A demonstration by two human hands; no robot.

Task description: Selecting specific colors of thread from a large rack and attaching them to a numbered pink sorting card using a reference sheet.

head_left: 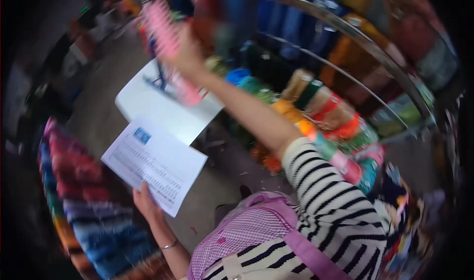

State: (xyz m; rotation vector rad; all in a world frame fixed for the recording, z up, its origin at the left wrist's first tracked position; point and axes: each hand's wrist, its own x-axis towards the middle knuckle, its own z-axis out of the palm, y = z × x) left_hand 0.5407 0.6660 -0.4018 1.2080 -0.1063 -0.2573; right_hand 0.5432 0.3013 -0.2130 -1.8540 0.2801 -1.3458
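Observation:
My left hand (147, 202) is closed on the lower edge of a white printed paper sheet (150, 166) with a small blue picture near its top, held tilted. My right hand (186, 55), smeared by motion, is raised at the upper left with the arm stretched out. Its fingers close round a long bright pink ridged thing (160, 25), too blurred to name. Just below that hand is a plain white surface (140, 100) with a dark blue shape on it; a second pink piece (189, 93) shows at its right side.
Folded textile bundles in pinks, blues and orange (81, 181) stand in a row at left. On the right, a metal rail (355, 38) curves before hanging coloured bundles; tan, orange and pink rolls (345, 166) lie below it. Mixed cloth (410, 225) is heaped at lower right.

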